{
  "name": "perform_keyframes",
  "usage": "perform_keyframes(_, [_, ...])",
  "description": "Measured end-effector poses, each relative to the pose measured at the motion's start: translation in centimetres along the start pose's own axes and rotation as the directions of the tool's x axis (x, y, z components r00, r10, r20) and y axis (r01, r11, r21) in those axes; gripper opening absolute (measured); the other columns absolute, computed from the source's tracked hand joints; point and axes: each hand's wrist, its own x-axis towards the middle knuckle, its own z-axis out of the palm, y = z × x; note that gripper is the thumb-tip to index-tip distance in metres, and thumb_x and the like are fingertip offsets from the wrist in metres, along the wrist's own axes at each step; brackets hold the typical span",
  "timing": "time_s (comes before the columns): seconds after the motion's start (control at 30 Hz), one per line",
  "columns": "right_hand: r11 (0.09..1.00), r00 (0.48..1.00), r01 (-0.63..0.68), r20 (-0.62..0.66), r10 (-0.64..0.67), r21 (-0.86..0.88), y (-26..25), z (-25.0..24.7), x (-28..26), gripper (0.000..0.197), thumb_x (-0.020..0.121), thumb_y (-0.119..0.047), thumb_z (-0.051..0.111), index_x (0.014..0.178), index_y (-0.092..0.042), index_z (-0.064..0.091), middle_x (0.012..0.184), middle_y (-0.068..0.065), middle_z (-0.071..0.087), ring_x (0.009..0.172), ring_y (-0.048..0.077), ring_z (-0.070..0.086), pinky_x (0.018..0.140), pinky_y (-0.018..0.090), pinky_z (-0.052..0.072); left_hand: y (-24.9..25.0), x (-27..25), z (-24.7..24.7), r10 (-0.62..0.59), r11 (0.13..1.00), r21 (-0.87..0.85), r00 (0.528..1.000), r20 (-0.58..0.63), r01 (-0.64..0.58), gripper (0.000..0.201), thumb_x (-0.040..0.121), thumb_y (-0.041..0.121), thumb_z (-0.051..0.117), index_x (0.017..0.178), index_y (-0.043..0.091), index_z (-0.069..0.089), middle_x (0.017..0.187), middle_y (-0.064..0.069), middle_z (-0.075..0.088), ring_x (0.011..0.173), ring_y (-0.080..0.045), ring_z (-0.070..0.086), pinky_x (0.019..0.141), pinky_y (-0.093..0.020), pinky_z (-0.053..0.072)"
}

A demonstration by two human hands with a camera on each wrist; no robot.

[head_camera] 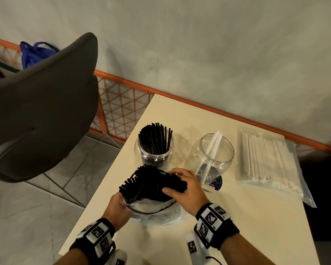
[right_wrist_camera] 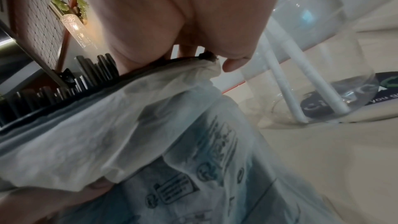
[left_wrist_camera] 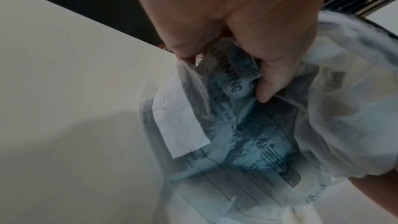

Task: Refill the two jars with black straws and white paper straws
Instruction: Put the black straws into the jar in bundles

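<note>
A bundle of black straws (head_camera: 151, 184) sticks out of a crumpled clear plastic bag (head_camera: 155, 211) near the table's front. My left hand (head_camera: 117, 205) grips the bag (left_wrist_camera: 237, 125) at its left side, fingers curled into the plastic. My right hand (head_camera: 183, 186) wraps over the top of the bundle, thumb on the straws (right_wrist_camera: 64, 86). Behind stand two clear jars: the left jar (head_camera: 154, 148) is packed with black straws, the right jar (head_camera: 212, 155) holds two white paper straws (right_wrist_camera: 301, 77).
A clear bag of white paper straws (head_camera: 269, 161) lies at the right of the cream table (head_camera: 237, 226). A grey chair (head_camera: 42, 108) stands left of the table, over a tiled floor. An orange mesh rail (head_camera: 120, 104) runs along the wall behind.
</note>
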Motion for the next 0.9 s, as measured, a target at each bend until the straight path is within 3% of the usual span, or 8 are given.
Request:
perform_keyframes(0.1, [0.999, 0.999, -0.046, -0.016, 0.046, 0.022, 0.2, -0.3, 0.0, 0.03, 0.068, -0.057, 0.074, 0.094, -0.064, 0.059, 0.113, -0.036, 0.057, 0.117, 0.004, 0.054, 0.107, 0.047, 0.039, 0.1, 0.0, -0.1, 0.008, 1.0, 0.016, 0.999, -0.035, -0.008, 0.034, 0.054, 0.05, 0.051, 0.088, 0.044, 0.052, 0.081, 0.055, 0.053, 0.083, 0.028, 0.052, 0.063, 0.0, 0.043])
perform_keyframes(0.2, [0.992, 0.992, -0.119, -0.027, 0.12, 0.034, 0.6, -0.6, 0.3, 0.036, 0.067, -0.071, 0.067, 0.102, -0.068, 0.056, 0.105, -0.021, 0.069, 0.113, 0.019, 0.059, 0.101, 0.046, 0.046, 0.5, -0.1, 0.1, -0.017, 1.0, -0.024, 1.0, -0.021, 0.017, 0.028, 0.063, 0.026, 0.055, 0.088, 0.039, 0.053, 0.075, 0.052, 0.055, 0.078, 0.027, 0.054, 0.061, 0.001, 0.043])
perform_keyframes(0.33, [0.994, 0.994, -0.106, -0.025, 0.105, -0.031, 0.8, -0.4, -0.1, 0.041, 0.07, -0.07, 0.065, 0.109, -0.06, 0.059, 0.095, -0.017, 0.072, 0.107, 0.028, 0.06, 0.092, 0.046, 0.052, 0.0, -0.1, 0.1, -0.017, 1.0, 0.002, 0.999, -0.044, 0.017, 0.028, 0.06, 0.036, 0.055, 0.087, 0.041, 0.054, 0.081, 0.047, 0.059, 0.081, 0.023, 0.056, 0.063, -0.005, 0.045])
perform_keyframes(0.5, [0.997, 0.993, -0.032, -0.119, 0.024, -0.065, 0.3, -0.9, -0.3, 0.034, 0.061, -0.059, 0.075, 0.087, -0.038, 0.066, 0.067, -0.016, 0.068, 0.07, 0.013, 0.065, 0.079, 0.054, 0.051, -0.7, 0.2, 0.0, -0.019, 0.999, 0.03, 0.998, -0.058, 0.021, 0.03, 0.058, 0.038, 0.054, 0.087, 0.035, 0.058, 0.088, 0.016, 0.065, 0.085, 0.005, 0.058, 0.068, -0.008, 0.042])
perform_keyframes(0.6, [0.998, 0.987, -0.027, -0.158, 0.018, -0.057, 0.4, -1.0, -0.3, 0.04, 0.063, -0.065, 0.073, 0.087, -0.035, 0.062, 0.076, -0.018, 0.066, 0.079, 0.013, 0.065, 0.082, 0.051, 0.05, -1.1, 0.2, 0.0, -0.002, 1.0, 0.028, 0.999, -0.044, 0.003, 0.049, 0.05, 0.05, 0.046, 0.091, 0.028, 0.062, 0.091, 0.013, 0.066, 0.087, 0.003, 0.059, 0.068, -0.006, 0.042])
perform_keyframes(0.7, [0.997, 0.99, -0.07, -0.12, 0.071, 0.01, 0.7, -1.0, -0.3, 0.045, 0.075, -0.075, 0.062, 0.095, -0.035, 0.06, 0.088, -0.008, 0.071, 0.099, 0.027, 0.063, 0.085, 0.045, 0.054, -0.8, 0.3, 0.1, -0.007, 1.0, 0.019, 0.999, -0.05, 0.008, 0.048, 0.05, 0.051, 0.045, 0.09, 0.03, 0.061, 0.091, 0.015, 0.065, 0.082, 0.009, 0.059, 0.066, -0.002, 0.043])
perform_keyframes(0.83, [0.979, 0.988, 0.016, -0.156, 0.016, 0.202, -1.7, -1.7, -0.3, 0.008, 0.093, -0.02, 0.066, 0.1, -0.018, 0.062, 0.088, -0.004, 0.075, 0.092, 0.014, 0.071, 0.086, 0.024, 0.053, -0.2, 0.1, 0.1, -0.004, 0.999, 0.032, 0.998, -0.056, 0.005, 0.038, 0.053, 0.049, 0.048, 0.088, 0.039, 0.057, 0.086, 0.021, 0.066, 0.082, 0.017, 0.058, 0.066, 0.0, 0.042])
perform_keyframes(0.9, [0.966, 0.984, 0.061, -0.176, -0.017, 0.25, -3.0, -2.2, -0.2, 0.002, 0.094, -0.012, 0.063, 0.096, -0.013, 0.062, 0.088, -0.004, 0.075, 0.086, 0.014, 0.071, 0.085, 0.023, 0.052, 0.3, -0.1, 0.2, -0.006, 1.0, 0.026, 0.999, -0.048, 0.007, 0.029, 0.061, 0.034, 0.053, 0.089, 0.04, 0.054, 0.078, 0.035, 0.066, 0.083, 0.027, 0.052, 0.066, 0.004, 0.039])
